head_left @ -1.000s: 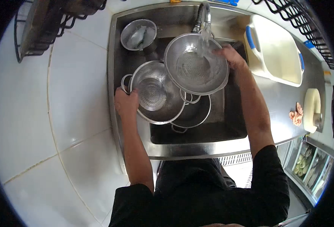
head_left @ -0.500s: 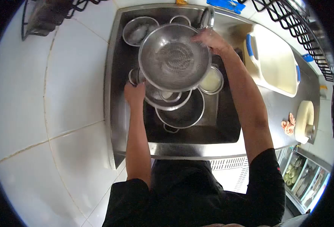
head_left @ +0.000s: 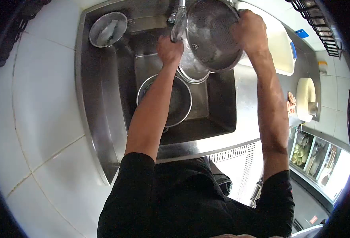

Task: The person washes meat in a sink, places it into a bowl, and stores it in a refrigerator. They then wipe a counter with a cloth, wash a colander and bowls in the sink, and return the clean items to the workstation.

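A round, perforated steel colander (head_left: 212, 33) is held tilted over the stainless sink (head_left: 103, 99), its rim clamped in the right hand (head_left: 251, 31). The left hand (head_left: 169, 49) is curled around the chrome faucet (head_left: 177, 22), above a shiny steel pot (head_left: 167, 101) in the basin.

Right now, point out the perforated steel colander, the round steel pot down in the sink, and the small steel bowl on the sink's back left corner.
perforated steel colander (head_left: 210, 33), head view, on its holed inner wall.
round steel pot (head_left: 179, 105), head view, on its dark inside.
small steel bowl (head_left: 107, 29), head view, on its inside.
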Demonstrator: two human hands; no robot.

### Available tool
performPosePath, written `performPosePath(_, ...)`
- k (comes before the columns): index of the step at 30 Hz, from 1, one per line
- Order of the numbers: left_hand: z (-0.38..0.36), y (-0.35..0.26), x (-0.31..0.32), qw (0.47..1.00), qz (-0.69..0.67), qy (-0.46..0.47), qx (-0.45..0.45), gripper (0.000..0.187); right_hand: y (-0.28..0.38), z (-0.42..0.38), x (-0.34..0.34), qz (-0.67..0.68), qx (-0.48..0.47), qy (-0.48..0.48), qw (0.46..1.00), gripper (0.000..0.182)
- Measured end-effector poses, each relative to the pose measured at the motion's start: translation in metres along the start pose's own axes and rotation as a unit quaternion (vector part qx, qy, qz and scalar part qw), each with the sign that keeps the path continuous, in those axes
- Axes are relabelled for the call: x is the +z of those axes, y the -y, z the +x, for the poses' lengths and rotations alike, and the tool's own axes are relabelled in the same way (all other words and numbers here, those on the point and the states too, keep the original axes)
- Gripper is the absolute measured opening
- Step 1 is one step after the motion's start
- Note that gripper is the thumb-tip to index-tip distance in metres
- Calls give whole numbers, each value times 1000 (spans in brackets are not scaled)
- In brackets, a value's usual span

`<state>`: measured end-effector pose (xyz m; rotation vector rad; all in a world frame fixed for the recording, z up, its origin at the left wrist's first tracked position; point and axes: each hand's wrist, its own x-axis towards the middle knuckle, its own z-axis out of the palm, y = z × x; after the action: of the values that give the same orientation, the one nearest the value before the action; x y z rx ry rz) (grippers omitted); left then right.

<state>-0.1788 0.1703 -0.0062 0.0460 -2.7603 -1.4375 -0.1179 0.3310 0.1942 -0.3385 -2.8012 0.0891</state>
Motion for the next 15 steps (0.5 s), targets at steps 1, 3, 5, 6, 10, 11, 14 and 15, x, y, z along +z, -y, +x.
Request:
performPosePath(1, 1, -3, -2, 999, -13, -22, 28, 34, 8, -5, -2, -29, -4, -3, 1000, 19)
performPosePath(3, 2, -3, -12, 994, -35, -69, 84, 29, 19, -12, 4, -73, -21, -6, 997, 13)
performPosePath(5, 0, 6, -32, 990, 6, -90, 110, 28, 18, -17, 21, -82, -34, 16, 996, 10)
performPosePath(6, -2, 10, -45, 987, 27, -101, 124, 28, 16, -18, 30, -86, -41, 26, 995, 9)
performPosePath(10, -16, 24, -96, 972, 33, -161, 171, 21, -6, -37, 68, 38, 76, 43, 995, 17)
performPosePath(11, -18, 27, -107, 963, 68, -169, 197, 20, -16, -46, 86, 76, 106, 32, 991, 19)
performPosePath(14, -30, 14, -142, 945, 118, -160, 259, 21, -36, -79, 147, 145, 253, 80, 953, 21)
performPosePath(15, -33, 4, -157, 935, 124, -155, 295, 22, -45, -94, 179, 238, 326, 96, 910, 22)
